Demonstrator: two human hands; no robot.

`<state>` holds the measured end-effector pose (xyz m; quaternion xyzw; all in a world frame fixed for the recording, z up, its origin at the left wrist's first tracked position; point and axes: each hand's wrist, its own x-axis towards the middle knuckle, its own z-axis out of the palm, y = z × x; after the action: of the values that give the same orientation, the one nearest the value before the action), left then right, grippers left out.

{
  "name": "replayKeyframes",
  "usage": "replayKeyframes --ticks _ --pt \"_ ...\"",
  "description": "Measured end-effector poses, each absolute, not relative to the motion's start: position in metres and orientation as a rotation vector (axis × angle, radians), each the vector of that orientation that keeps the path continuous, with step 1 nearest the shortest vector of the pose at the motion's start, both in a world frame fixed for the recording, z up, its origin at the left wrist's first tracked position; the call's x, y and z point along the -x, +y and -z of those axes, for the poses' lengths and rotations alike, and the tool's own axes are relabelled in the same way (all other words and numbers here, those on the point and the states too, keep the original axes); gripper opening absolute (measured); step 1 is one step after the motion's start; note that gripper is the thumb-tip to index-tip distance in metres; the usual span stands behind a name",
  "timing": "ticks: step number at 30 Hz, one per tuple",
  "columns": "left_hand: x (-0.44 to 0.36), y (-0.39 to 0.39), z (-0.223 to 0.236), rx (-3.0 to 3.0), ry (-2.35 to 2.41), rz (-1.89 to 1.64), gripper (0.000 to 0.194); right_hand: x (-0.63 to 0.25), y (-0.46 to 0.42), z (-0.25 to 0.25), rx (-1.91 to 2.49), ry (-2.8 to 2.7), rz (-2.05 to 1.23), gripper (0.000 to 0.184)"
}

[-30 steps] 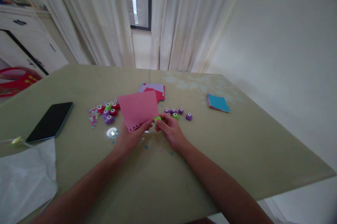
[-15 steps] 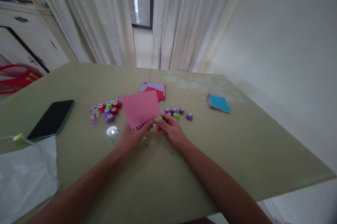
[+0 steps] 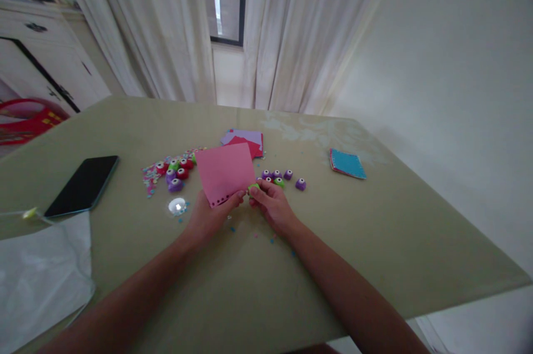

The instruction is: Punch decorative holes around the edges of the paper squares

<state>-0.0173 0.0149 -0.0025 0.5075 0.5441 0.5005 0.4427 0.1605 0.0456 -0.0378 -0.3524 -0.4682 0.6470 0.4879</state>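
My left hand (image 3: pixel 210 218) is closed on a square pink sheet of paper (image 3: pixel 225 171), held tilted above the table. A row of small punched holes runs along the sheet's lower edge. At its lower right corner, my right hand (image 3: pixel 272 204) pinches a small green paper punch (image 3: pixel 253 187) with an eye-like top. The fingers partly hide this punch, so I cannot tell whether the paper is inside it. Just beyond my right hand are several purple, red and green punches (image 3: pixel 288 175). Another cluster of punches (image 3: pixel 175 184) sits left of the sheet.
Paper confetti (image 3: pixel 152 176) lies around the left cluster, beside a shiny clear disc (image 3: pixel 177 206). Purple and red paper (image 3: pixel 250 136) lies behind the sheet. A blue-topped stack of squares (image 3: pixel 348 164) is at right. A black phone (image 3: pixel 85 185) and white face mask (image 3: pixel 45 276) are at left.
The pink sheet, both hands and the green punch appear slightly further right, along with a small shift of the whole view. Both grips stay the same.
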Motion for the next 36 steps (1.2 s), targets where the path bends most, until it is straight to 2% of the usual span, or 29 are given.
replayKeyframes --ticks 11,22,36 --pt "0.02 0.016 0.007 -1.294 1.349 -1.217 0.034 -0.16 0.045 0.033 0.836 -1.134 -1.615 0.045" --pt "0.016 0.013 -0.001 -1.264 1.364 -1.221 0.03 -0.163 0.047 0.04 0.889 -1.22 -1.561 0.046" --pt "0.014 0.013 -0.006 -1.266 1.377 -1.224 0.027 -0.159 0.043 0.024 0.91 -1.226 -1.55 0.049"
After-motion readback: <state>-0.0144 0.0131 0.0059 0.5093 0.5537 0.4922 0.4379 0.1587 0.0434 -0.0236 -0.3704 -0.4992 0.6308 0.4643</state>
